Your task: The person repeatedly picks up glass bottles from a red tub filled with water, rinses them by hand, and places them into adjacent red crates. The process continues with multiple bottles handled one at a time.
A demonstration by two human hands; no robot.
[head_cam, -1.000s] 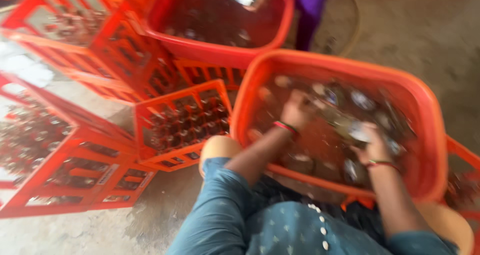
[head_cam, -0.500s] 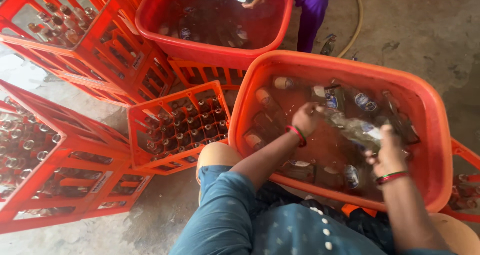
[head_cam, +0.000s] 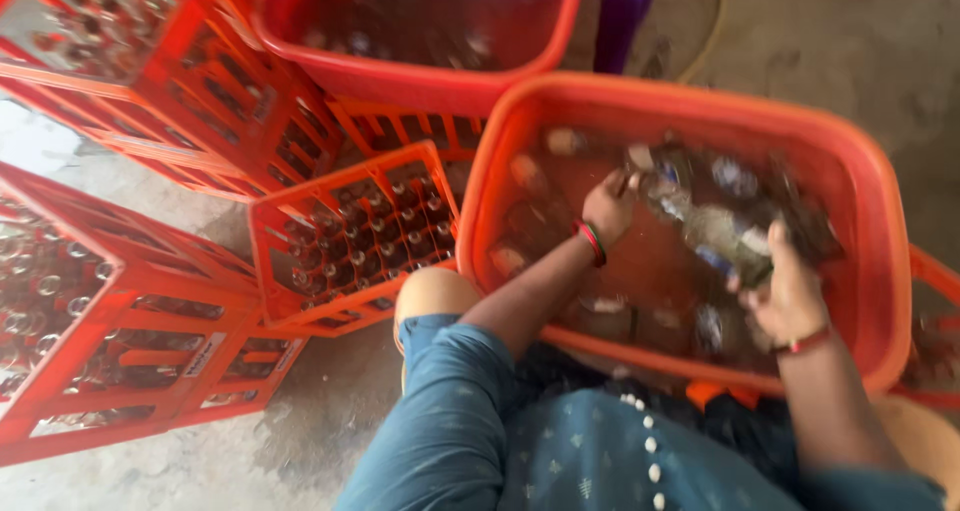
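Orange tub (head_cam: 500, 171): bottle (head_cam: 715, 233) between both hands' grip.

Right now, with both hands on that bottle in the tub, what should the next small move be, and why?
Probably lift the glass bottle clear of the orange tub. The left hand is at its neck end and the right hand at its base, so it looks held at both ends, and other bottles lie beneath it. The red crate of upright bottles stands alongside.

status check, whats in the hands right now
Left hand and right hand grip one glass bottle over orange tub. More bottles underneath.
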